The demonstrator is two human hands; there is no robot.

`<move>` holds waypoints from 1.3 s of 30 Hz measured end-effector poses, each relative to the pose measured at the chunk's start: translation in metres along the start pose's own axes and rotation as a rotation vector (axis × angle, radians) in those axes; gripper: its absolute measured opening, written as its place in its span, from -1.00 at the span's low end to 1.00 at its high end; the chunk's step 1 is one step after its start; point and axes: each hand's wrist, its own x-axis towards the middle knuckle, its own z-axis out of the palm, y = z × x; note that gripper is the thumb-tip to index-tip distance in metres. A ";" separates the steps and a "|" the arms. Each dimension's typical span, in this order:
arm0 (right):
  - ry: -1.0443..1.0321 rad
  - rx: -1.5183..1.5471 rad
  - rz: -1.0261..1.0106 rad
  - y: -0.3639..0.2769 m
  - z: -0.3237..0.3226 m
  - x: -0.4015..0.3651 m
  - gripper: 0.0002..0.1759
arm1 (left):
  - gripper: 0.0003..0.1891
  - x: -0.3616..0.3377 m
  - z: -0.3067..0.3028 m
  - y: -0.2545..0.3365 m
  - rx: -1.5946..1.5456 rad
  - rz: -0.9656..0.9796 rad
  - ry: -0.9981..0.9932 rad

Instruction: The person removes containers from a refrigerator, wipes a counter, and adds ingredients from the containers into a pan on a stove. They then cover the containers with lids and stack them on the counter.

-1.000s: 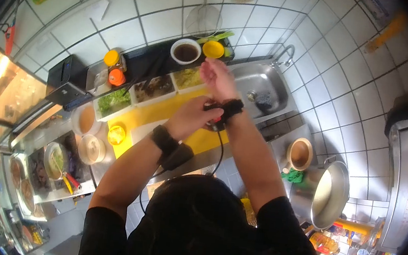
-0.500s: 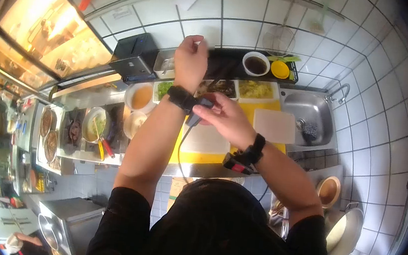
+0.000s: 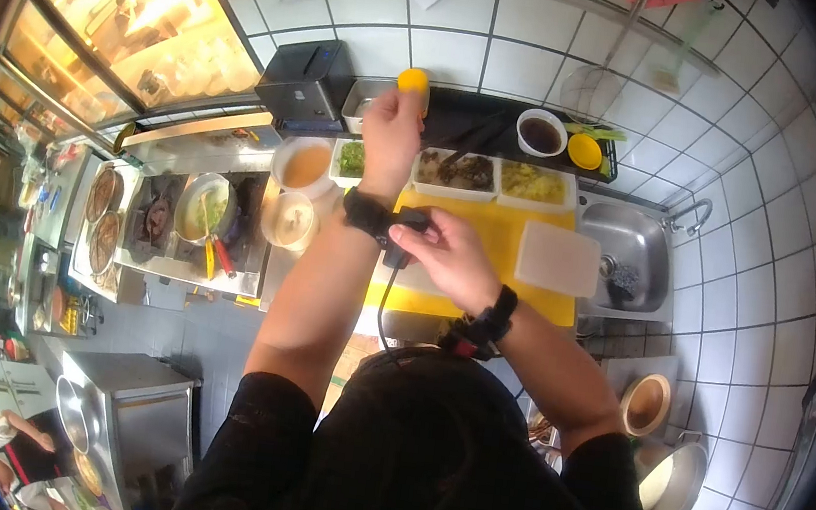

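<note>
My left hand (image 3: 391,137) is raised over the back of the counter, fingers curled closed. It overlaps a yellow-topped item (image 3: 413,81) behind it. A black wrist strap with a small unit (image 3: 369,212) sits on my left wrist. Right beside that strap, my right hand (image 3: 448,257) pinches a small black device (image 3: 412,221) between thumb and fingers. A dark cable (image 3: 382,303) runs down from the device toward my body. Another black strap (image 3: 497,314) wraps my right wrist. Below both hands lies a yellow cutting board (image 3: 492,228).
White trays hold chopped greens (image 3: 351,159), dark pieces (image 3: 458,171) and yellow pieces (image 3: 534,183). Bowls (image 3: 278,162) and a pan (image 3: 184,204) stand left. A white lidded box (image 3: 558,259) is by the sink (image 3: 671,285). Another person (image 3: 54,446) works at lower left.
The view has shifted, so the counter appears farther right. The yellow-topped item now shows above my left hand. My right hand stays at the left wrist with the black device.
</note>
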 end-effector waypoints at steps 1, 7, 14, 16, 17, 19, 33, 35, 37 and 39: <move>0.014 0.013 -0.001 -0.010 0.006 -0.009 -0.66 | -0.62 -0.002 0.003 -0.004 0.133 0.148 0.022; 0.006 0.111 0.033 0.002 0.010 -0.019 -0.67 | -0.65 -0.012 0.002 0.013 0.112 0.058 -0.106; -0.054 0.699 0.041 0.016 -0.008 -0.016 -0.64 | -0.67 0.000 -0.012 0.009 -0.834 -0.522 -0.190; -0.066 0.527 -0.078 0.026 -0.010 -0.014 -0.63 | -0.65 -0.006 -0.007 0.017 -0.967 -0.557 -0.242; -0.103 0.363 -0.186 0.030 -0.009 -0.013 -0.63 | -0.62 -0.011 -0.003 0.019 -1.011 -0.545 -0.284; -0.147 0.192 -0.318 0.033 -0.012 -0.012 -0.57 | -0.64 -0.016 0.003 0.025 -1.030 -0.565 -0.303; -0.137 -0.227 -0.158 0.052 -0.102 -0.034 -0.41 | -0.67 -0.008 -0.023 0.045 -0.149 -0.481 -0.538; -0.098 -0.592 -0.171 0.065 -0.157 -0.064 -0.44 | -0.74 -0.004 -0.058 0.044 0.540 -0.242 -0.802; -0.133 -0.979 -0.160 0.080 -0.201 -0.102 -0.53 | -0.68 0.020 -0.134 0.009 0.908 -0.109 -1.208; -0.267 -1.270 -0.149 0.099 -0.232 -0.147 -0.64 | -0.61 0.008 -0.165 -0.006 1.178 0.004 -1.480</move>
